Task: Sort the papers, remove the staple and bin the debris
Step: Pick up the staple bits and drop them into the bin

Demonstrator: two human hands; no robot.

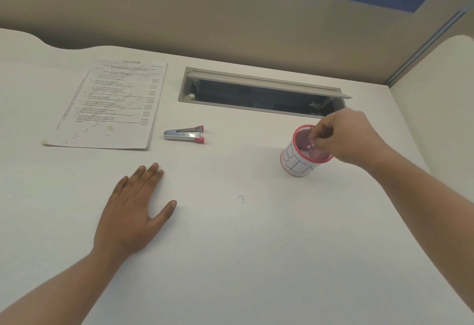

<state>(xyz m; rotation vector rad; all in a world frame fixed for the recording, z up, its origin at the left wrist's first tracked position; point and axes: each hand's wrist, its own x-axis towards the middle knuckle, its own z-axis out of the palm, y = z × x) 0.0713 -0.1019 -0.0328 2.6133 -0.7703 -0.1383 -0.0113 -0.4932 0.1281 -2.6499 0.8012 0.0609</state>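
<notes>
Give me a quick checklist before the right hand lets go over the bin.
1. Right hand over bin mouth: ok.
2. Bin upright: ok.
3. Debris pinched in fingertips: cannot tell, too small.
4. Left hand flat on desk, clear of bin: ok.
5. Staple remover set down, beside papers: ok.
6. Papers stacked, staple out: cannot tell.

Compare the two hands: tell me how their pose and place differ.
The left hand lies flat, palm down, on the desk; the right hand is raised over the bin. The left hand's fingers are spread and empty; the right hand's fingers are pinched at the bin's mouth. Both are bare.
</notes>
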